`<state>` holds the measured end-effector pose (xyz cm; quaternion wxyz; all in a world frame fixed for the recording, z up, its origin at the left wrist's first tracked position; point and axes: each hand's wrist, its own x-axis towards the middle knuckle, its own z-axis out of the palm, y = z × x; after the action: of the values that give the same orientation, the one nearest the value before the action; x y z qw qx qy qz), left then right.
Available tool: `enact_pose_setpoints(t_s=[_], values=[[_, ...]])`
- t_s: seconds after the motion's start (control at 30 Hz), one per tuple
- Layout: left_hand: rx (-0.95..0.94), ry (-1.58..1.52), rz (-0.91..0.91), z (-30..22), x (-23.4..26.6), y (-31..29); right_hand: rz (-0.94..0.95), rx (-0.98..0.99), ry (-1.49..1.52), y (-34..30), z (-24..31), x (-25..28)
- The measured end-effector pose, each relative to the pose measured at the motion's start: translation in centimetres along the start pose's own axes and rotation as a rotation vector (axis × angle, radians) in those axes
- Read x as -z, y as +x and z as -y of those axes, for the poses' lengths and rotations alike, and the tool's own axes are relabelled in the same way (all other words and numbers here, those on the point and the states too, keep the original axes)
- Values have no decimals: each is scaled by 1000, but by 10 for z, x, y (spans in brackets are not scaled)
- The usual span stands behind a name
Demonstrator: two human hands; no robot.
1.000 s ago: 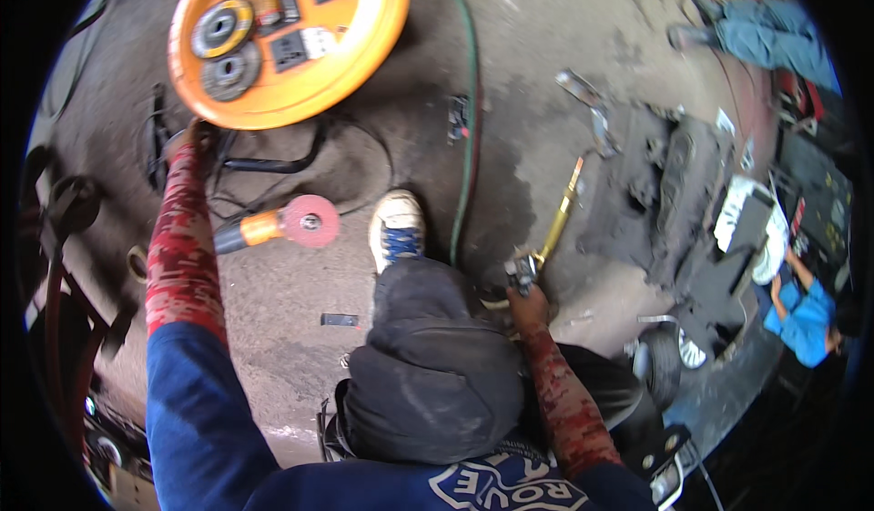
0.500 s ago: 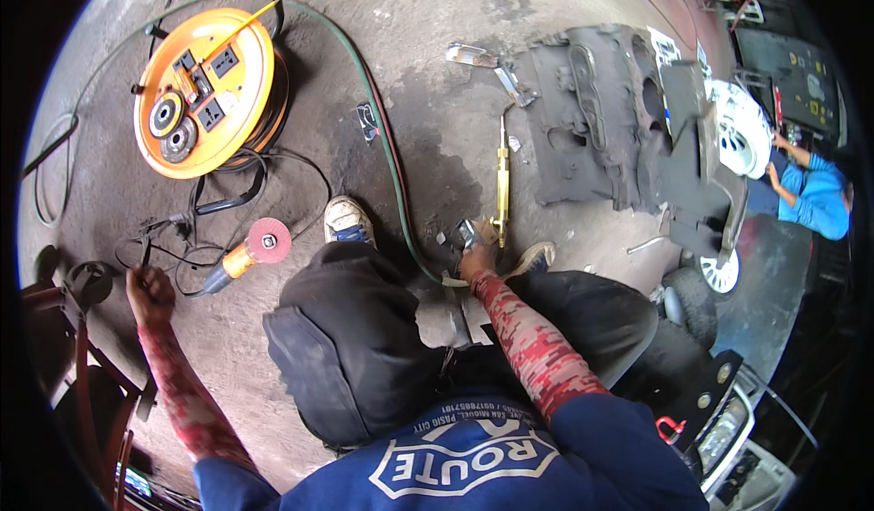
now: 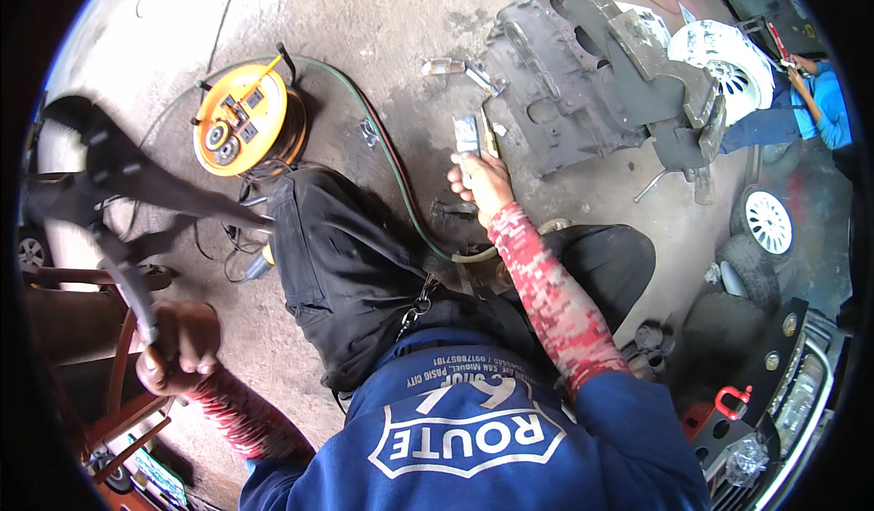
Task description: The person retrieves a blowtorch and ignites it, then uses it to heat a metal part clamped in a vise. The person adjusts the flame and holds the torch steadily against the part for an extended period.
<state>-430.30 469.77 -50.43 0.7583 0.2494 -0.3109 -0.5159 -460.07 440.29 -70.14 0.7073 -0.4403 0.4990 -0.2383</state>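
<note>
My left hand (image 3: 187,352) is closed round one arm of dark glasses (image 3: 168,188), raised close to the camera and blurred. Their frame and other arm spread above the fist, over the floor behind. My right hand (image 3: 482,183) pinches a small flat silvery piece (image 3: 466,134), whose exact kind I cannot make out. Just beyond its fingers, a brass gas torch (image 3: 490,136) lies on the floor, partly hidden by the hand. Green and red hoses (image 3: 393,160) curve in toward my legs. Below the reel shows the end of an angle grinder (image 3: 259,263), mostly covered by my knee.
An orange cable reel (image 3: 238,110) with cutting discs on it stands at the far left. Dark moulded panels (image 3: 564,83) lie ahead to the right. Beyond them, another person (image 3: 824,101) handles something near a white wheel (image 3: 733,74). A brown chair frame (image 3: 118,356) is beside my left arm.
My left hand has lifted the dark glasses up and nearer the camera. The right hand has risen forward with the silvery piece. My view has shifted, and my left knee now covers most of the grinder.
</note>
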Motion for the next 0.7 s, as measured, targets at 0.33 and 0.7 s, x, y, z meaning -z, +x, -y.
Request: enact_pose_setpoints(t_s=[0.33, 0.7], values=[[685, 138, 108, 118, -111, 12, 144, -32, 550, -140, 94, -34], [614, 488, 433, 178, -130, 26, -163, 286, 667, -159, 80, -35]])
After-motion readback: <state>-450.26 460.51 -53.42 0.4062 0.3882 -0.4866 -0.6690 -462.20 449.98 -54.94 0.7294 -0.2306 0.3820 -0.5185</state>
